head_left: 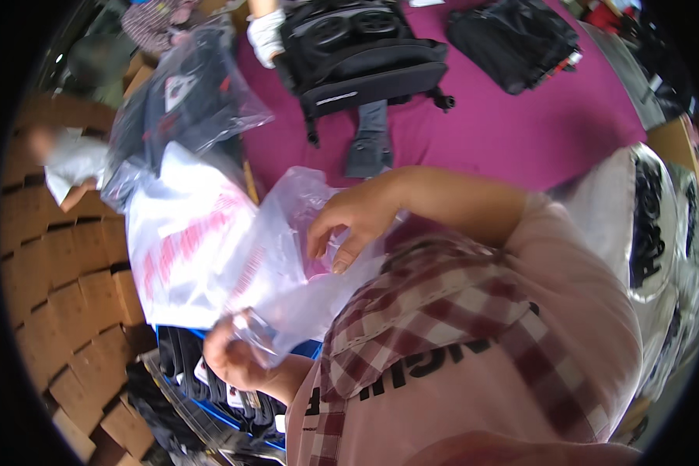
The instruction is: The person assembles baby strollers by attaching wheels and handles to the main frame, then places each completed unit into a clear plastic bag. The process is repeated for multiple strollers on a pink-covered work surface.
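Note:
At the lower left my left hand [237, 359] is closed round a crumpled edge of a thin clear plastic bag [295, 307]. The bag spreads up and to the right along the front of my body. Above its upper part is my right hand [356, 221], bent at the wrist, with thumb and fingers apart; whether the fingertips touch the film I cannot tell. Beside the clear bag, on the left, lies a white plastic bag [182, 233] with pink-red print.
A black bag with straps and buckles [365, 66] lies on a purple table [474, 140], a person's white-gloved hand [266, 37] beside it. Black folded goods [512, 43] lie right; a plastic-wrapped dark pack [182, 97] left. Cardboard boxes [70, 272] and a blue-edged crate [217, 415] stand near.

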A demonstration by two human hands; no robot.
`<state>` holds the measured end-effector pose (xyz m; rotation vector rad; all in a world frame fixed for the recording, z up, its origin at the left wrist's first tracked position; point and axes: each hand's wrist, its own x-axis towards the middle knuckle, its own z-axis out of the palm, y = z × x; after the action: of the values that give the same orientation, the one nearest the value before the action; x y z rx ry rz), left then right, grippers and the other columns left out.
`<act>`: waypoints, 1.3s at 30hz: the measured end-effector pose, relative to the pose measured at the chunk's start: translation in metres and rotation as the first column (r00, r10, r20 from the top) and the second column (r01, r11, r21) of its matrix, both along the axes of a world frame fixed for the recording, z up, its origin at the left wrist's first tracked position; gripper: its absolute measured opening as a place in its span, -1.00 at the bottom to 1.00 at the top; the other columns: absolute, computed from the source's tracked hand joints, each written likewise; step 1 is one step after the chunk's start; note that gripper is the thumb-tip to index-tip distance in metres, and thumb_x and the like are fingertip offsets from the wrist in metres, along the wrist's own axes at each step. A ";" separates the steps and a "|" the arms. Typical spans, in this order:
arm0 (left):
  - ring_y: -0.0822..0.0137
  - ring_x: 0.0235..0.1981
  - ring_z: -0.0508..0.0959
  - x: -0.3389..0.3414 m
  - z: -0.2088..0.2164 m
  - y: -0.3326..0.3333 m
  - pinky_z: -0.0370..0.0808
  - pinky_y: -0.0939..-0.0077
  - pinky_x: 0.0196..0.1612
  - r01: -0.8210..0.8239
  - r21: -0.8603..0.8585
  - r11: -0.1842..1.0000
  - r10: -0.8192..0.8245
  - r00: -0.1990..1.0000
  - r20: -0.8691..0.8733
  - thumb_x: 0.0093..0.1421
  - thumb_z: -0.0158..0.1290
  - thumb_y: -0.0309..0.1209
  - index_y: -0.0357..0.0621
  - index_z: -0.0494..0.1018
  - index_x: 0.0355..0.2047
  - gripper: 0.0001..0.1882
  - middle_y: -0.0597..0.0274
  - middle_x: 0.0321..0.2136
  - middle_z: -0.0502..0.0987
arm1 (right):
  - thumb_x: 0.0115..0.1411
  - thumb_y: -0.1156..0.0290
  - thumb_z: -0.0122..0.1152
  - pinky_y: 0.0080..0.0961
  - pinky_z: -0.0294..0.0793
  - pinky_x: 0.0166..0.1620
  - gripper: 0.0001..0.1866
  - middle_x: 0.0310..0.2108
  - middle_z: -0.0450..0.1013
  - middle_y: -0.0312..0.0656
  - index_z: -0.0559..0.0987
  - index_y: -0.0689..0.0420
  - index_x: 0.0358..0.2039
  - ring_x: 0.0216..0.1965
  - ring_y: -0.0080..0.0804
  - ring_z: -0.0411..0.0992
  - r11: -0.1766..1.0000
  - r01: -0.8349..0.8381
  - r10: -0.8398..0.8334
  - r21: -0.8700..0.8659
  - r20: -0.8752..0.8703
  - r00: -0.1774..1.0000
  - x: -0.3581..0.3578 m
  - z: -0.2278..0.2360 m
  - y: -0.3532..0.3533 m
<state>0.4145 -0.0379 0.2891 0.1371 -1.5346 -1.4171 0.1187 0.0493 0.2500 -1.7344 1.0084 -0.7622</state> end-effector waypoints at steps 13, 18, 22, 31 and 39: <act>0.16 0.20 0.29 0.036 0.030 0.036 0.34 0.29 0.17 -0.654 0.226 0.723 0.644 0.755 0.124 0.05 -0.29 -0.59 -0.30 0.23 0.18 -0.39 -0.07 0.18 0.28 | 0.14 -0.21 0.07 -0.25 0.14 0.24 -0.14 0.19 0.20 0.09 0.22 0.25 0.21 0.23 -0.06 0.16 0.977 -0.170 0.183 -0.126 0.102 0.978 0.011 0.007 -0.024; 0.36 -0.15 0.49 -0.020 0.028 0.018 0.53 0.66 -0.12 -0.599 0.383 0.703 0.632 0.773 0.050 -0.03 -0.30 -0.69 -0.36 0.21 0.18 -0.34 -0.12 0.21 0.22 | 0.00 0.19 0.19 -0.17 0.40 -0.05 -0.66 -0.25 0.54 -0.04 0.60 0.14 -0.27 -0.17 -0.05 0.48 0.958 -0.253 0.271 0.134 -0.709 0.651 0.005 -0.103 0.006; 0.51 -0.56 0.42 -0.052 0.029 -0.003 0.55 0.63 -0.32 -0.470 0.324 0.821 0.507 0.861 -0.035 -0.06 -0.30 -0.67 -0.39 0.19 0.19 -0.31 -0.18 0.23 0.16 | -0.06 0.23 0.19 -0.19 0.46 -0.14 -0.73 -0.32 0.55 -0.10 0.62 0.14 -0.41 -0.24 -0.04 0.50 0.984 0.063 0.070 0.166 -0.687 0.723 -0.065 -0.153 0.017; 0.65 -0.75 0.24 -0.108 0.042 -0.020 0.28 0.77 -0.58 -0.208 0.133 0.969 0.222 0.970 -0.102 0.00 -0.29 -0.63 -0.51 0.13 0.19 -0.35 -0.40 0.17 0.19 | 0.05 -0.09 0.26 -0.36 0.37 0.03 -0.41 -0.07 0.46 -0.06 0.53 0.16 -0.10 0.00 -0.22 0.41 0.978 -0.085 0.140 0.189 -0.299 0.944 -0.095 -0.048 -0.010; 0.61 -0.79 0.27 -0.040 0.042 0.052 0.26 0.78 -0.65 -0.295 0.267 0.918 0.295 0.955 0.039 -0.08 -0.30 -0.73 -0.55 0.17 0.15 -0.34 -0.48 0.10 0.25 | 0.16 -0.06 0.14 -0.30 0.19 0.22 -0.20 0.21 0.20 -0.04 0.16 0.18 0.25 0.23 -0.16 0.17 0.872 0.488 -0.480 0.024 -0.148 0.865 -0.051 -0.047 -0.189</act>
<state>0.3743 0.0143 0.3309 0.5132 -1.2498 -1.3725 0.0672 -0.1400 0.2029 -1.5063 1.5834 -0.9201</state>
